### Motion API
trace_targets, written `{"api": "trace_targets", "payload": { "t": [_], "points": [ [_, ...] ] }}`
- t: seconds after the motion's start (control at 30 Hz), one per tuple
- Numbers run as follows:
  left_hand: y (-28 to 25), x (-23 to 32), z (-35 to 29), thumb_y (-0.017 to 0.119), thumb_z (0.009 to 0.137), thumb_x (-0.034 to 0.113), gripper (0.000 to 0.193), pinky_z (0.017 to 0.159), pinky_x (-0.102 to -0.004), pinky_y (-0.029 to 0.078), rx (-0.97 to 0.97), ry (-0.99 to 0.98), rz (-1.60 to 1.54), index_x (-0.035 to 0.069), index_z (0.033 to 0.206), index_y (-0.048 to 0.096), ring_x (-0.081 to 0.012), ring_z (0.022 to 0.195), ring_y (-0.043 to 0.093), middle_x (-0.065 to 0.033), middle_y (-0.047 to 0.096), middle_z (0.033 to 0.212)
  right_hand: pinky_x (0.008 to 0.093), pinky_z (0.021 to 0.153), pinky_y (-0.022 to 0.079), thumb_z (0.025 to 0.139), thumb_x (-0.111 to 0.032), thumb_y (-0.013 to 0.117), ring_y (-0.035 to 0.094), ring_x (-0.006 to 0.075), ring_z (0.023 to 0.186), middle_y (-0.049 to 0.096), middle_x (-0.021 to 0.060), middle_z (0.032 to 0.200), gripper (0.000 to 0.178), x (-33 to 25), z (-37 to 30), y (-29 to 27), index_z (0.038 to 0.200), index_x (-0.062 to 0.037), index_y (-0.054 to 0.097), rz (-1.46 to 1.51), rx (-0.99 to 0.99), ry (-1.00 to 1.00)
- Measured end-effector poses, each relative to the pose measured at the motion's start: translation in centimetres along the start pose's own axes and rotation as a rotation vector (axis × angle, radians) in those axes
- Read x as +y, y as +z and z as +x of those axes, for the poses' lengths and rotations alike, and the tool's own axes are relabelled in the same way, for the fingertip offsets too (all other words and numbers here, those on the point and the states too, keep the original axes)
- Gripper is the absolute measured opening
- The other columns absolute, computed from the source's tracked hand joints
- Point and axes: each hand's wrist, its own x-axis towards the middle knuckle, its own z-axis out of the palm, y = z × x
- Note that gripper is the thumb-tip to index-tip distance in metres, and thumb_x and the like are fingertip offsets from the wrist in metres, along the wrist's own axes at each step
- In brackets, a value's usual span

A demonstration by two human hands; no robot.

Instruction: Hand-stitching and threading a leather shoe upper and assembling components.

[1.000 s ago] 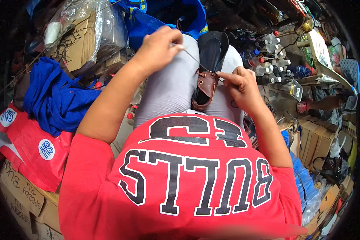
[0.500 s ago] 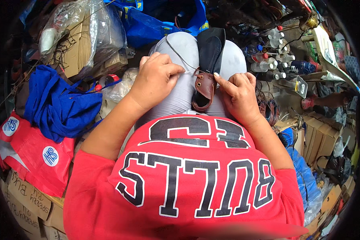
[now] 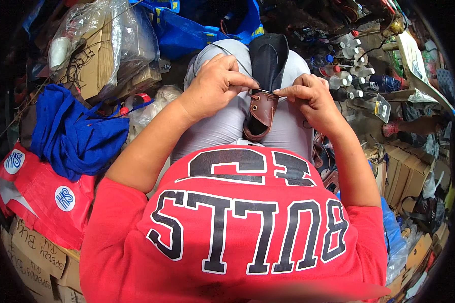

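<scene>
A shoe (image 3: 263,108) with a brown leather part, metal-ringed eyelets and a long black part lies lengthwise on my lap between my knees. A thin dark lace (image 3: 222,47) loops over my left knee and runs to the brown leather's far edge. From the left, my left hand (image 3: 220,83) pinches the lace beside that edge, thumb and forefinger together. At the edge's right corner my right hand (image 3: 311,98) is closed in a pinch. A short stretch of lace appears to span between the two sets of fingertips; the exact hold is partly hidden.
An open blue bag (image 3: 202,33) stands beyond my knees. To the left are cardboard in clear plastic (image 3: 103,55), a blue cloth bag (image 3: 76,131) and a red plastic bag (image 3: 45,187). Several small bottles (image 3: 346,76) and cardboard boxes (image 3: 409,171) stand at the right.
My left hand has moved right, to the far edge of the shoe's brown leather. My right hand has shifted slightly up. The lace on my left knee has moved farther from me.
</scene>
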Motion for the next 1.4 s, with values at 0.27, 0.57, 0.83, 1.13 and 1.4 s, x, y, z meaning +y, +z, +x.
{"api": "trace_targets", "payload": {
  "t": [0.27,0.57,0.83,1.13,1.4],
  "points": [
    [0.2,0.0,0.1,0.068,0.073,0.002,0.022,0.066,-0.0339,0.036,-0.01,0.027,0.048,0.016,0.089,0.074,-0.0205,0.07,0.047,-0.0031,0.045,0.069,0.034,0.088,0.03,0.063,0.007,0.055,0.052,0.017,0.084,0.054,-0.0022,0.076,0.049,0.4,0.2,0.0,0.099,-0.0212,0.073,0.082,-0.012,0.025],
    [0.5,-0.6,2.2,0.067,0.071,0.001,0.022,0.062,-0.0342,0.038,-0.117,0.095,-0.002,0.016,0.088,0.074,-0.0229,0.072,0.05,-0.0059,0.049,0.069,0.0313,0.083,0.038,0.064,0.004,0.057,0.056,0.0146,0.076,0.058,-0.0012,0.071,0.043,1.6,1.2,0.5,0.094,-0.0197,0.076,0.296,-0.042,0.047],
    [-0.6,2.4,1.8,0.061,0.07,0.01,0.017,0.081,-0.0379,0.038,-0.104,0.407,0.508,0.018,0.081,0.071,-0.0226,0.089,0.053,-0.0033,0.05,0.08,0.0333,0.086,0.03,0.068,0.0,0.061,0.053,0.0139,0.08,0.06,-0.0057,0.075,0.04,0.8,0.4,0.7,0.096,-0.0248,0.075,0.036,0.029,-0.033],
    [1.0,1.3,-1.5,0.071,0.073,0.008,0.021,0.074,-0.0325,0.033,0.068,0.012,0.188,0.018,0.091,0.074,-0.0189,0.075,0.051,-0.0006,0.05,0.071,0.0326,0.084,0.033,0.073,-0.005,0.067,0.051,0.0165,0.08,0.057,-0.0017,0.074,0.033,-0.3,-0.8,1.4,0.103,-0.0186,0.073,-0.045,0.125,-0.07],
    [0.7,1.3,-1.5,0.071,0.07,0.006,0.021,0.069,-0.0322,0.038,0.127,-0.034,0.1,0.013,0.09,0.074,-0.0184,0.07,0.052,-0.0026,0.056,0.067,0.0346,0.084,0.029,0.076,-0.014,0.07,0.05,0.0173,0.082,0.056,-0.0009,0.074,0.029,-0.3,-1.1,1.9,0.105,-0.0206,0.072,0.038,0.179,0.009]
  ]
}}
